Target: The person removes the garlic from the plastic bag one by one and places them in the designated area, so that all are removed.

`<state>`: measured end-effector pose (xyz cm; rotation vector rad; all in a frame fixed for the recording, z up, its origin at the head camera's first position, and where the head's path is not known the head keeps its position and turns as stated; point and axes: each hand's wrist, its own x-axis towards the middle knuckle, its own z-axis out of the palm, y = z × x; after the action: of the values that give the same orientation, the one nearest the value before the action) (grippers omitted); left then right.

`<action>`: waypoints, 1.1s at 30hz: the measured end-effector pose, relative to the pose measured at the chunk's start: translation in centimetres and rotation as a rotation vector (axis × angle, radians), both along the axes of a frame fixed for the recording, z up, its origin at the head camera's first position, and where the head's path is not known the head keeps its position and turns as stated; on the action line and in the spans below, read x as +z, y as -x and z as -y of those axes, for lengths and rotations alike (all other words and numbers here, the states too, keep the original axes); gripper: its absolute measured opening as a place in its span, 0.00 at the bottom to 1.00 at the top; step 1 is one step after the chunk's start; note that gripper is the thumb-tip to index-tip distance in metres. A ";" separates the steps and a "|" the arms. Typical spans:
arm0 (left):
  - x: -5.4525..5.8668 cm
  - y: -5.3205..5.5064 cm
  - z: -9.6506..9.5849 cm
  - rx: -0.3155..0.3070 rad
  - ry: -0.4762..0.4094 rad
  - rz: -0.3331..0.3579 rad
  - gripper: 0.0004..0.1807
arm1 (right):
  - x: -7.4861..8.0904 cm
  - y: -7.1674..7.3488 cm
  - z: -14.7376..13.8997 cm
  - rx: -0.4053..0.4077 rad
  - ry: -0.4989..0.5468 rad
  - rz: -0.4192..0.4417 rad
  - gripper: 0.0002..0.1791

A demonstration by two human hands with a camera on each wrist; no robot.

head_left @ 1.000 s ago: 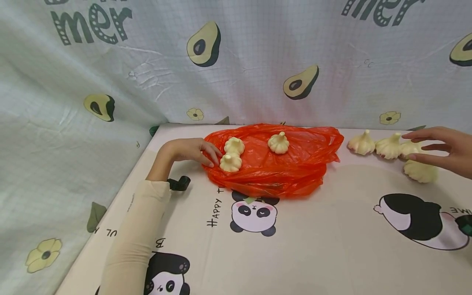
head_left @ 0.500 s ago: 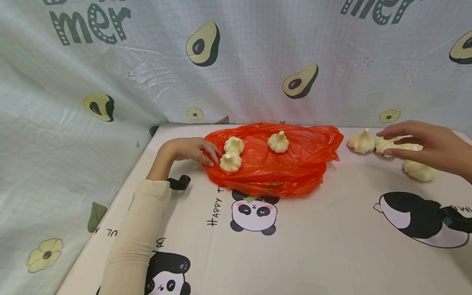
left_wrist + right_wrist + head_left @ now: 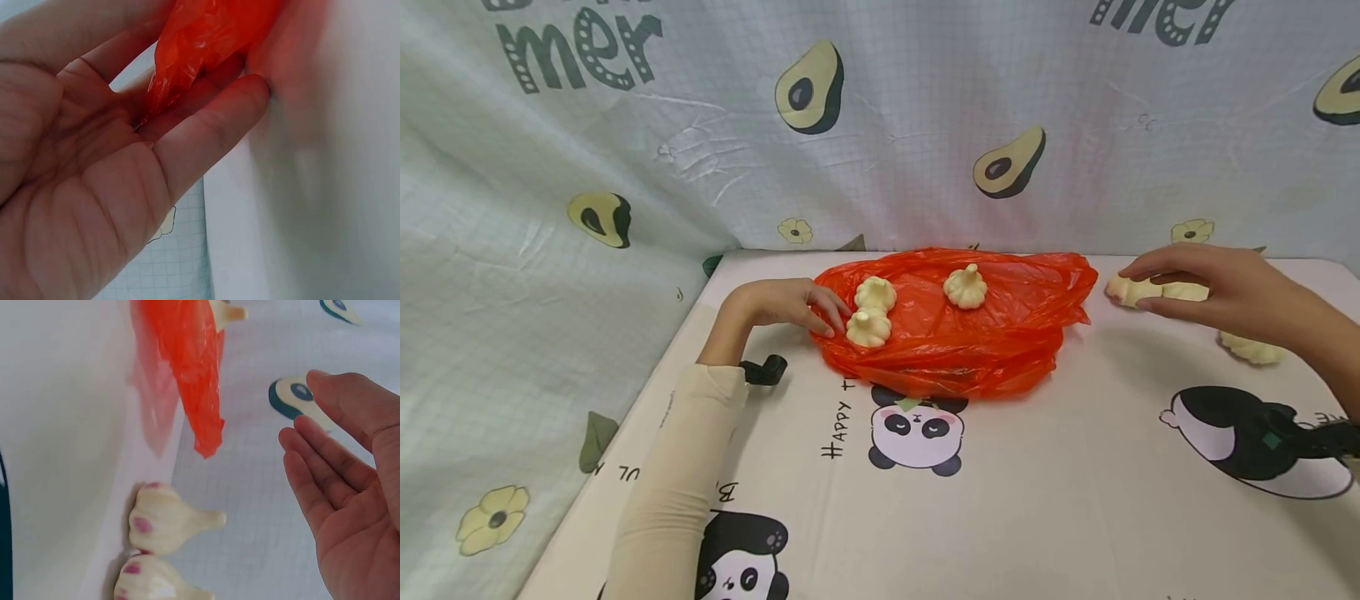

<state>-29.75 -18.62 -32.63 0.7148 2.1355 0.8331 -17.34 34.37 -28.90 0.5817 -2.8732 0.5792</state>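
A red plastic bag (image 3: 940,367) lies spread on the table with three garlic bulbs on it: two touching at its left, a garlic bulb (image 3: 966,287) nearer the back right. My left hand (image 3: 782,302) holds the bag's left edge; in the left wrist view the red film (image 3: 200,37) runs in among its bent fingers. Over a row of garlic bulbs right of the bag hovers my right hand (image 3: 1217,279), fingers loosely bent, thumb apart, nothing between them. It partly hides the row. The right wrist view shows a garlic bulb (image 3: 159,519) with purple patches, apart from the hand.
Another garlic bulb (image 3: 1251,348) lies in front of the row, partly behind the right forearm. The tablecloth (image 3: 1015,500) is printed with pandas. Behind the table's back edge hangs a curtain (image 3: 910,100) with an avocado pattern.
My right hand has moved left along the garlic row toward the bag, still holding nothing. The left hand, the bag and the bulbs on it stay in place.
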 end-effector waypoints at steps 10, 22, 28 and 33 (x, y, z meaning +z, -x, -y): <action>0.1 -0.1 0.0 -0.005 -0.011 0.005 0.11 | 0.4 1.9 2.5 0.099 -0.022 0.036 0.20; 0.2 -0.1 0.1 -0.003 -0.004 -0.003 0.11 | 1.1 5.3 5.6 0.165 0.014 0.217 0.20; 0.1 0.0 0.1 -0.003 -0.008 0.000 0.11 | 0.2 7.6 7.2 0.257 0.019 0.269 0.19; 0.0 0.1 0.1 0.001 -0.003 0.003 0.10 | 0.0 9.2 8.9 0.330 -0.025 0.303 0.18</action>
<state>-29.82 -18.69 -32.64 0.7131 2.1324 0.8376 -26.53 25.49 -28.90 1.0707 -3.0870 0.7347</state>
